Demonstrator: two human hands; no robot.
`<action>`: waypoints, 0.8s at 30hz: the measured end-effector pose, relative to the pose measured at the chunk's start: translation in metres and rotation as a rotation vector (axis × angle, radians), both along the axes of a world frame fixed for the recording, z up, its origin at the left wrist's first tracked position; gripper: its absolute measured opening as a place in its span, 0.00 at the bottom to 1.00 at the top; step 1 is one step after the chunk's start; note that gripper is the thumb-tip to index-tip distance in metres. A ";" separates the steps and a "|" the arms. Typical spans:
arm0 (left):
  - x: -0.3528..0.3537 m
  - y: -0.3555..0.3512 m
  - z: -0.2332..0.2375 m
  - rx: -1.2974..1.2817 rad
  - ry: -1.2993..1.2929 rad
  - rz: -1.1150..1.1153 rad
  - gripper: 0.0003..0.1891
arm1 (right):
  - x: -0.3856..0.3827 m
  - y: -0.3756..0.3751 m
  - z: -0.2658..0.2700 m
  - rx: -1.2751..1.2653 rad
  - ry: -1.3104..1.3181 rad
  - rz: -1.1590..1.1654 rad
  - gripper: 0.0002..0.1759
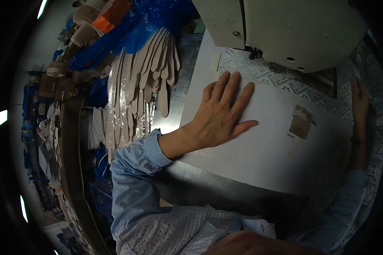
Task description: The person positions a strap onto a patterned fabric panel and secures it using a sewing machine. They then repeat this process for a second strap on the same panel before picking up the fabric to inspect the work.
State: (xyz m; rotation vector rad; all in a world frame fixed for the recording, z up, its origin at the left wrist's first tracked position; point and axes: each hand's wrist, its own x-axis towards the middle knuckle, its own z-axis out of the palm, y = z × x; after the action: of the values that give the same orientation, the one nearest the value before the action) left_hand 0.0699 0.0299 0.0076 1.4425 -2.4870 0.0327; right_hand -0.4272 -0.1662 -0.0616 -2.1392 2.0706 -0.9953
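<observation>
My left hand (223,112) lies flat with its fingers spread on a large white sheet (251,157), its fingertips near the edge of a patterned silver-grey fabric (272,76). The fabric runs under the head of a large pale machine (302,29). At the far right, my right hand (360,100) is at the fabric's edge, in shadow; its fingers are partly hidden, and what they grip cannot be made out. A small brown patch (300,126) shows on the sheet.
Many long beige strips (144,76) in clear and blue plastic (153,17) hang left of the metal tabletop (189,46). Farther left are a beige fan (87,32), a dark brown band (70,127) and a blue crate (101,197).
</observation>
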 end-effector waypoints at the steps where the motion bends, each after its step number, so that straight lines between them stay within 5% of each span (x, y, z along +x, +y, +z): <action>1: 0.000 0.000 0.000 -0.001 0.001 0.000 0.42 | 0.002 0.001 0.001 0.001 0.004 0.003 0.31; 9: 0.000 0.000 0.000 0.008 -0.029 0.009 0.42 | 0.007 0.005 0.017 0.080 0.007 0.038 0.33; 11: 0.000 0.002 0.004 0.015 -0.067 0.021 0.42 | 0.012 0.016 0.046 0.430 -0.051 0.054 0.37; 14: -0.001 -0.001 0.008 0.044 -0.102 0.021 0.41 | 0.036 0.054 0.096 0.558 -0.169 0.186 0.44; 18: -0.003 0.000 0.015 0.063 -0.073 -0.003 0.42 | 0.018 0.055 0.092 0.639 -0.362 0.308 0.45; 24: 0.000 -0.002 0.021 0.101 -0.112 0.000 0.42 | 0.031 0.052 0.089 0.585 -0.322 0.229 0.46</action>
State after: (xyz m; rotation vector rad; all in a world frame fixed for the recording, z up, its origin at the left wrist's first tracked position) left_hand 0.0694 0.0283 0.0286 1.5194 -2.6132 -0.0134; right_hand -0.3958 -0.1139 0.0271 -1.7289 1.6512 -0.5628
